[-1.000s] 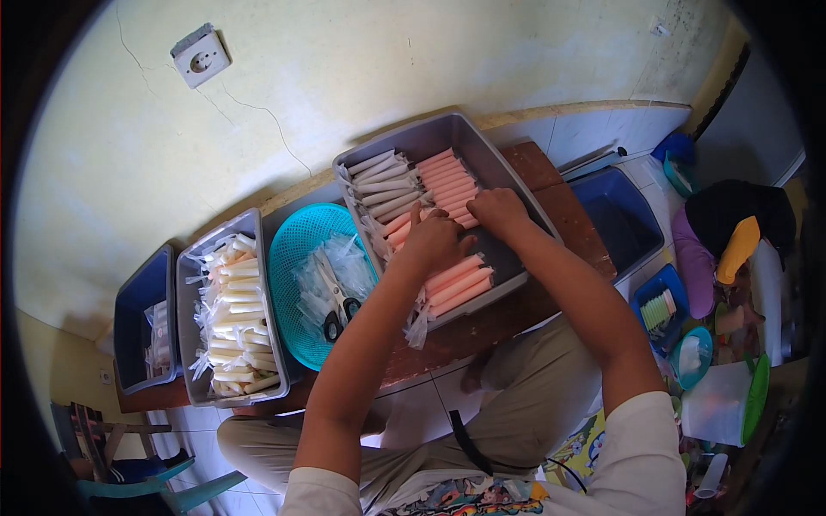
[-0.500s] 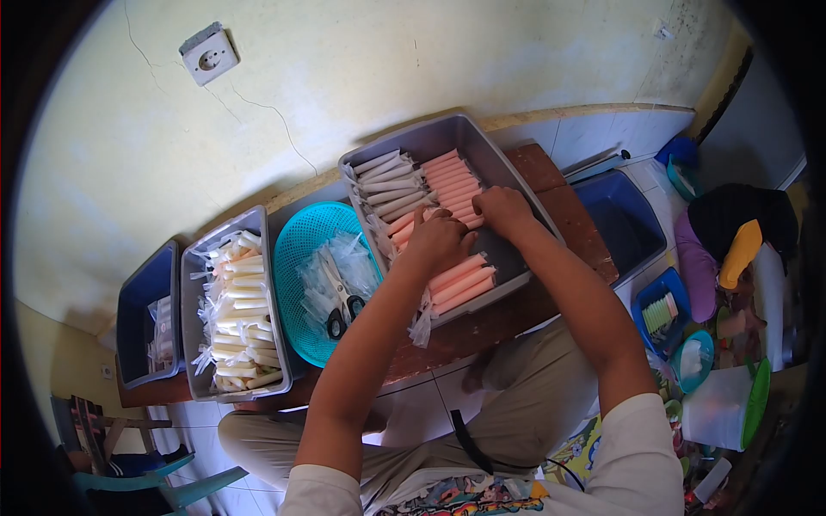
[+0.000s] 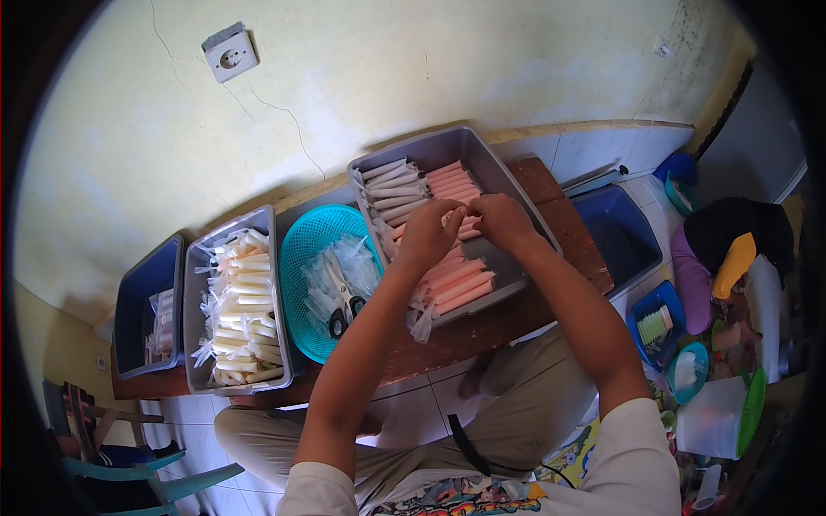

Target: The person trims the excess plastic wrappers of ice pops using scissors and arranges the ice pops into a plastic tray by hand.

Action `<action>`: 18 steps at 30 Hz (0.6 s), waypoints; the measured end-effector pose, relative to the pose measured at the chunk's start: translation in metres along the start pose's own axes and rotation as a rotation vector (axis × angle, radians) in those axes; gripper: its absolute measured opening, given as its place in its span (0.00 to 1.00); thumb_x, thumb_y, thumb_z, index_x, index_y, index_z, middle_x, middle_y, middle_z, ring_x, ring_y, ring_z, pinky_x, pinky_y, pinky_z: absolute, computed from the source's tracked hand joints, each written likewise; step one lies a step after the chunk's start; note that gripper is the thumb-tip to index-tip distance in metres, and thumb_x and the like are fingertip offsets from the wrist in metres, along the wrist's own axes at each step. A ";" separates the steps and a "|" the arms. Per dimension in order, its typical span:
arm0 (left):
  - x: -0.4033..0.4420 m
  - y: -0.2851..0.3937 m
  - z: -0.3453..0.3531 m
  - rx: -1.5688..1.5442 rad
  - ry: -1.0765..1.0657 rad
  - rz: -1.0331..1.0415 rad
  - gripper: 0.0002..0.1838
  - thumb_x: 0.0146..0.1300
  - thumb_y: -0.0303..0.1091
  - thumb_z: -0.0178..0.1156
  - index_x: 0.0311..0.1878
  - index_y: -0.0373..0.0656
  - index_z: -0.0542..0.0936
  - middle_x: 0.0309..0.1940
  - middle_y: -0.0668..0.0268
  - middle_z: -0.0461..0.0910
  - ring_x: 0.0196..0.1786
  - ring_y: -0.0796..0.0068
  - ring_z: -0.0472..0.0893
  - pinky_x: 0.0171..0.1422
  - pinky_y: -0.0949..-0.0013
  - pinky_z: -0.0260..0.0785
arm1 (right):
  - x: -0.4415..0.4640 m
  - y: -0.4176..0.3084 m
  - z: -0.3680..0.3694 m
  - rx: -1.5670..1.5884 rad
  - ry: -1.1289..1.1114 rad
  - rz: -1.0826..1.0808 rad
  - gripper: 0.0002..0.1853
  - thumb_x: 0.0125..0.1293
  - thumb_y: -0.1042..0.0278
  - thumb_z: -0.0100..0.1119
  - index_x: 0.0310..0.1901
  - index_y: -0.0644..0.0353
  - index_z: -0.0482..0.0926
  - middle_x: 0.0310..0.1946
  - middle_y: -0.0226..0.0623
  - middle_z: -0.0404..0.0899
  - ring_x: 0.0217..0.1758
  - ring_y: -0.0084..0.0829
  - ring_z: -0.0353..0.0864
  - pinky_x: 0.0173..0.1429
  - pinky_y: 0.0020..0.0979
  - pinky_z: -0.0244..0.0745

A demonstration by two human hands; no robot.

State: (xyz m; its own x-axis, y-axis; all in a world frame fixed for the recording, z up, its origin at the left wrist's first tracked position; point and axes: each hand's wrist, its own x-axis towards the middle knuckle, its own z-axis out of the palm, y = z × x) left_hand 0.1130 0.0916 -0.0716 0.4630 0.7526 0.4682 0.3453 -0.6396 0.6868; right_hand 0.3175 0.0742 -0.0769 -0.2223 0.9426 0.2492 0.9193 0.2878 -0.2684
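My left hand and my right hand meet above the large grey tray. The fingers of both are curled, with fingertips close together; what they pinch is hidden. Slim pink plastic-wrapped tubes, like ice pops, lie in the near part of the tray. More pink tubes are lined up beyond my hands. Whitish tubes with twisted clear ends fill the far left corner, and my left hand is just to the right of and nearer than them.
Left of the tray, a turquoise basket holds clear plastic bags and scissors. Beyond it are a grey bin of cream tubes and a dark blue bin. All stand on a brown wooden bench. A blue tub sits to the right.
My hands have come together, fingertips meeting over the pink tubes; before, they were apart on the row. The near pink tubes look more numerous or less covered. The view has shifted slightly.
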 end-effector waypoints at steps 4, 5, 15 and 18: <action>-0.012 0.024 -0.022 -0.030 0.020 -0.093 0.12 0.74 0.36 0.67 0.53 0.38 0.90 0.46 0.53 0.92 0.52 0.54 0.90 0.58 0.58 0.80 | -0.008 -0.020 -0.027 0.298 0.025 -0.003 0.12 0.63 0.72 0.74 0.48 0.60 0.89 0.44 0.47 0.92 0.47 0.45 0.93 0.53 0.43 0.87; -0.017 0.030 -0.028 -0.048 0.003 -0.103 0.12 0.74 0.35 0.68 0.53 0.38 0.90 0.46 0.54 0.92 0.53 0.55 0.90 0.59 0.58 0.80 | -0.009 -0.026 -0.034 0.390 0.011 -0.018 0.13 0.64 0.73 0.74 0.49 0.61 0.89 0.44 0.47 0.92 0.46 0.43 0.94 0.53 0.41 0.88; -0.067 0.048 -0.047 -0.007 0.087 -0.036 0.10 0.68 0.29 0.73 0.50 0.40 0.90 0.48 0.57 0.91 0.53 0.57 0.90 0.59 0.57 0.81 | -0.037 -0.060 -0.058 0.473 -0.008 -0.135 0.13 0.61 0.74 0.76 0.48 0.63 0.88 0.42 0.46 0.91 0.43 0.40 0.94 0.50 0.37 0.88; -0.078 0.050 -0.048 0.060 0.075 -0.012 0.11 0.67 0.31 0.74 0.50 0.40 0.90 0.47 0.57 0.91 0.52 0.55 0.90 0.58 0.56 0.80 | -0.042 -0.063 -0.056 0.441 -0.033 -0.153 0.14 0.60 0.74 0.77 0.47 0.62 0.88 0.42 0.45 0.91 0.46 0.41 0.93 0.53 0.39 0.86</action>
State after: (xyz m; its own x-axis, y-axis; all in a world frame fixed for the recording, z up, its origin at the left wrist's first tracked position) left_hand 0.0549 0.0087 -0.0467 0.3970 0.7685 0.5018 0.3994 -0.6369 0.6594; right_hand 0.2873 0.0074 -0.0183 -0.3619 0.8863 0.2889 0.6507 0.4621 -0.6026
